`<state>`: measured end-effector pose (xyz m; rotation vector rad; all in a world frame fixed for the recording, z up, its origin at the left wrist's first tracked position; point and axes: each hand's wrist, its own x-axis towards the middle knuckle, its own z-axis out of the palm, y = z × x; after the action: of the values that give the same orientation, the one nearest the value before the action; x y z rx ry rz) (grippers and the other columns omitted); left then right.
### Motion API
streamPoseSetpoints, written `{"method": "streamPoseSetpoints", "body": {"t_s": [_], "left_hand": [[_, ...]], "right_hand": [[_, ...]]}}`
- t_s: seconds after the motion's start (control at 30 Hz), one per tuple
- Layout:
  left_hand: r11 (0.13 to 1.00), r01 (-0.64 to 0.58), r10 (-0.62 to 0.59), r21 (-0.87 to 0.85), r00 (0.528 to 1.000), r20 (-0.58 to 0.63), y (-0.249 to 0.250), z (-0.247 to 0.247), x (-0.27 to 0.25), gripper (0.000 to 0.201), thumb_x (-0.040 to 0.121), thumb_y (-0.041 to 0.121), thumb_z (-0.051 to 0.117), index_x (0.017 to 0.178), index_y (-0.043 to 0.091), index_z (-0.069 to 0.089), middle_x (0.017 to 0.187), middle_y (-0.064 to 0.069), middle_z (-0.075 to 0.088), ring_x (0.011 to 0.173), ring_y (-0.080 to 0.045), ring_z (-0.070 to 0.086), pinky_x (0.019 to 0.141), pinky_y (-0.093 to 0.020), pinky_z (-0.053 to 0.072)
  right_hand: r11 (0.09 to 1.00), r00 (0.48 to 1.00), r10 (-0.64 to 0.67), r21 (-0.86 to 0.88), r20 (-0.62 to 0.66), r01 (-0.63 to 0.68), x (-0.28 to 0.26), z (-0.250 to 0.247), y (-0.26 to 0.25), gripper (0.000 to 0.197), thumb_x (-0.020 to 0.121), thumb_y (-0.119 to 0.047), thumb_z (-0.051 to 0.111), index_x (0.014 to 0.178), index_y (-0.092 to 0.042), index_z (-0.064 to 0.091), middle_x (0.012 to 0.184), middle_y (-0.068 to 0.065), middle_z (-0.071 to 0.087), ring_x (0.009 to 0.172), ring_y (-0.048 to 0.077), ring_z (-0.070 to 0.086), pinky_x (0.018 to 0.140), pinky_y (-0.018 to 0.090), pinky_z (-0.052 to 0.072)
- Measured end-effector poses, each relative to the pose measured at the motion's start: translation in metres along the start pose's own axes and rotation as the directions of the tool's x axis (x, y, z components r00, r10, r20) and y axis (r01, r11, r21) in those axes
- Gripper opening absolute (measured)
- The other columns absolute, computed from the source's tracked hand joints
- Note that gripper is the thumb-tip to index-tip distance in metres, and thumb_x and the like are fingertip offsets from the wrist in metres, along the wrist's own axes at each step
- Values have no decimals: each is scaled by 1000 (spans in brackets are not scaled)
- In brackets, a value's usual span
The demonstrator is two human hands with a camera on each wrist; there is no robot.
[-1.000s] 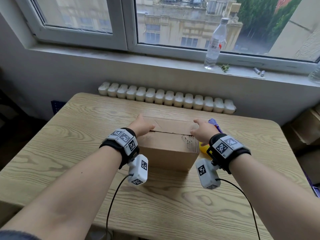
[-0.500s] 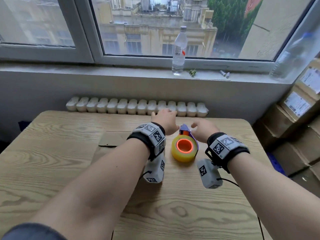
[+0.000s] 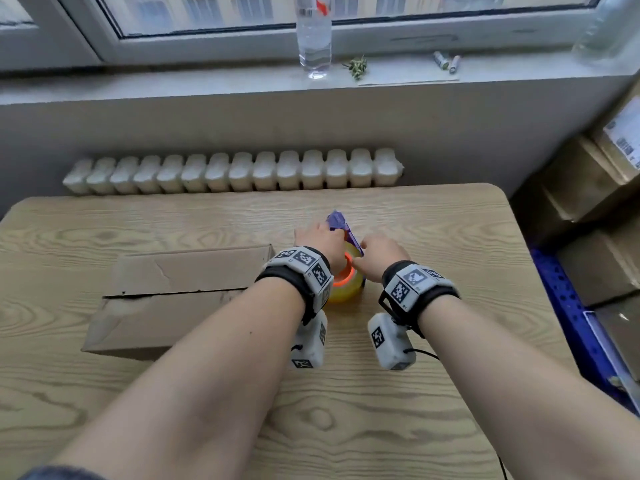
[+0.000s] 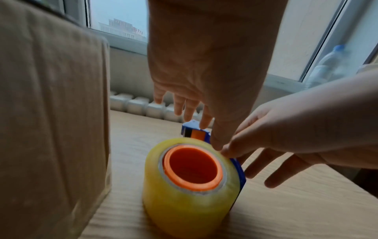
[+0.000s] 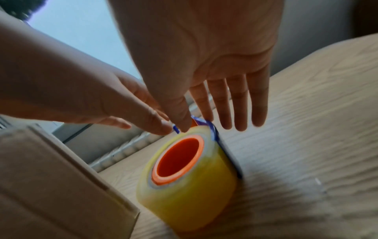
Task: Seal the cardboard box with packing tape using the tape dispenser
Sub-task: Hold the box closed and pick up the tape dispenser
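The cardboard box (image 3: 180, 292) lies on the wooden table (image 3: 381, 427), its top flaps down with a dark seam between them. To its right stands the tape dispenser, a yellow tape roll (image 3: 348, 292) with an orange core on a blue-purple frame (image 3: 337, 221). My left hand (image 3: 322, 237) reaches over the roll, fingers straight, index tip on the frame (image 4: 194, 131). My right hand (image 3: 379, 252) comes in from the right with spread straight fingers. In the right wrist view both thumbs touch the top of the roll (image 5: 190, 198). Neither hand is curled round it.
A white radiator (image 3: 235, 171) runs behind the table's far edge. A water bottle (image 3: 313, 36) and small batteries (image 3: 446, 62) stand on the sill. Stacked cardboard boxes (image 3: 588, 202) and a blue crate (image 3: 568, 299) crowd the right side.
Both hands left the box's top and moved right to the tape dispenser. Half a second ago they hovered beyond it; now they have come down onto the roll and frame.
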<state>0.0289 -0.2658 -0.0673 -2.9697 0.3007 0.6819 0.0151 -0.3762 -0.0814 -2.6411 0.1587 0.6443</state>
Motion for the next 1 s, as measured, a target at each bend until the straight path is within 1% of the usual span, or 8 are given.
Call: {"method": "streamPoseSetpoints", "body": {"t_s": [0.1,0.27,0.37,0.47,0.63,0.8,0.87,1.0], "left_hand": [[1000,16,-15,-17,998,55,3,13,7,58,84,44,56,134,18,45,142,-10,41,134,-29,35,107,-50,28],[995,40,-34,-91,997,70,2,21,10,61,85,34,56,140,15,38,145,-10,37,136,-30,34,110,-51,29],[991,39,-38,-125,999,16,1,18,10,50,89,24,52,137,12,41,140,-11,42,132,-30,38,107,-48,34],[980,34,-54,-196,994,-96,-2,15,9,40,90,14,46,130,11,47,131,-13,48,122,-33,49,100,-45,42],[972,60,-79,-229,994,-77,-5,10,5,39,90,11,48,129,11,47,131,-13,47,119,-33,51,97,-44,46],[966,82,-98,-246,994,-54,-6,7,-6,42,91,13,47,133,13,45,136,-10,45,121,-30,50,98,-44,45],[964,84,-103,-251,993,-64,-7,2,-12,43,92,15,45,134,12,44,138,-10,44,123,-31,49,99,-43,44],[958,90,-118,-274,989,-87,-13,-8,-27,43,93,17,44,136,11,43,139,-10,44,122,-29,50,99,-42,45]], "right_hand": [[999,999,13,37,40,-14,12,13,3,31,83,-26,61,109,-9,59,110,13,65,102,32,60,73,30,40],[996,997,55,62,46,-58,24,23,9,34,80,-27,64,109,-10,59,110,13,65,103,32,60,75,31,43],[994,996,87,55,37,-89,25,24,13,36,79,-26,64,110,-8,57,110,14,64,103,33,61,76,32,45],[992,993,119,42,13,-119,21,23,22,36,76,-23,62,108,-8,57,110,14,64,103,34,61,75,32,45],[993,992,116,-39,43,-114,8,9,35,8,79,-19,57,83,-12,54,84,8,58,83,30,57,68,27,41],[987,985,157,-53,75,-154,-2,4,39,20,80,-20,54,63,-15,44,68,3,52,72,27,54,55,26,38],[986,985,158,-62,66,-154,-8,-1,41,18,80,-19,52,65,-16,44,68,2,51,74,27,53,58,27,39],[984,993,116,-137,-19,-117,-29,-15,37,5,75,-18,52,77,-13,53,85,8,57,86,27,50,65,29,43]]}}
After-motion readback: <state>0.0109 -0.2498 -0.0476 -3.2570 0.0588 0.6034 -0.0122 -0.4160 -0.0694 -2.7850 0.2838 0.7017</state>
